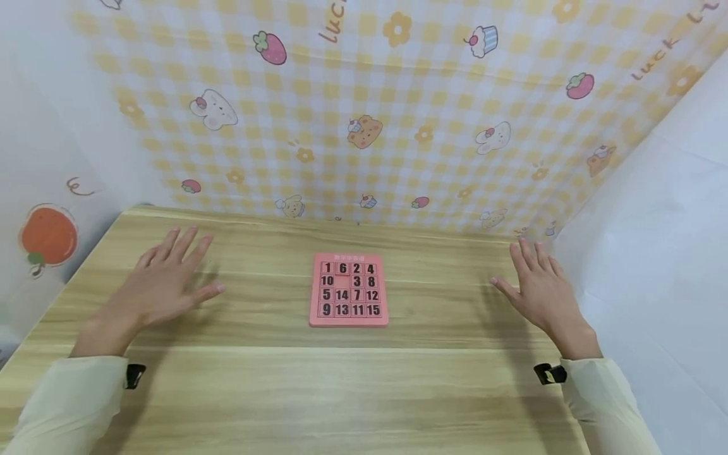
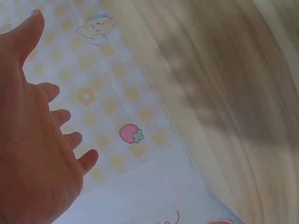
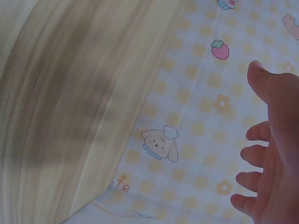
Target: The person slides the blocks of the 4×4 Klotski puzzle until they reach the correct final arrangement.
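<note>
A pink number slide puzzle (image 1: 349, 321) lies flat near the middle of the wooden table in the head view. Its numbered tiles sit in rows, with one gap in the second row, right of the 10. To its left, my left hand (image 1: 165, 278) is held over the table, fingers extended and thumb spread toward the puzzle. My right hand (image 1: 540, 287) is off to the puzzle's right, likewise with extended fingers. Both hands are apart from the puzzle and hold nothing. In the wrist views, the left palm (image 2: 37, 140) and right palm (image 3: 280, 154) show bare; the puzzle is out of sight there.
The wood-grain table (image 1: 341, 398) ends at a yellow checked cloth (image 1: 318, 95) with cartoon prints behind it. White sheets stand at the left (image 1: 34, 139) and right (image 1: 654, 265). A black band (image 1: 550, 373) is at the right wrist, another (image 1: 135, 375) at the left.
</note>
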### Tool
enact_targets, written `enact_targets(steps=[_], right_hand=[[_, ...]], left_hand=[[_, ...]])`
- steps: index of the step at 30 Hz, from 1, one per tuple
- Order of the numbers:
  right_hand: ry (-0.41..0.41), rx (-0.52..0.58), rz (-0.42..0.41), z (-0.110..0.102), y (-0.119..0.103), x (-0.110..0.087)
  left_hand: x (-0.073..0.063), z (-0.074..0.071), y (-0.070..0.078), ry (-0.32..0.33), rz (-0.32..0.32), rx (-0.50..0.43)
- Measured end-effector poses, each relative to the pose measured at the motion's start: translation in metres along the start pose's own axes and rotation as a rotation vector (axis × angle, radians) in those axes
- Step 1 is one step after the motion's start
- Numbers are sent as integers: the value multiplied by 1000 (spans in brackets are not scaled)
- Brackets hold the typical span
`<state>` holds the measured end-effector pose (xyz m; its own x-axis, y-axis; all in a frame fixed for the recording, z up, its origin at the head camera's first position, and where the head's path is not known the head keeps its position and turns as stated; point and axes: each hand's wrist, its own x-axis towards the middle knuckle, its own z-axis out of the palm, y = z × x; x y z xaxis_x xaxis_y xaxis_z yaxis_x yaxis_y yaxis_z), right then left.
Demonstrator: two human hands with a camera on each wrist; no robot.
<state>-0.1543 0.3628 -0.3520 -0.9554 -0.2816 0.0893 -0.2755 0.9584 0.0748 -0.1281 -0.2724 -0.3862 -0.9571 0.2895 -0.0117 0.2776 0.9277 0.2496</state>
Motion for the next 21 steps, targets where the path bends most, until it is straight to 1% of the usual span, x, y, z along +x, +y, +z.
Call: enact_targets(steps=[5,10,16,20,21], right_hand=[[9,7,-20,1,-9,6],[43,17,-66,4,-24,13],[30,49,-83,10,-44,16],[46,64,-100,13,-51,19],[47,62,-105,13,-52,20]], left_hand=[[8,0,20,-5,45,-56],[16,4,43,-33,67,-137],[30,11,64,-77,84,-196],[39,16,76,-93,88,-227],[41,17,79,-102,80,-238]])
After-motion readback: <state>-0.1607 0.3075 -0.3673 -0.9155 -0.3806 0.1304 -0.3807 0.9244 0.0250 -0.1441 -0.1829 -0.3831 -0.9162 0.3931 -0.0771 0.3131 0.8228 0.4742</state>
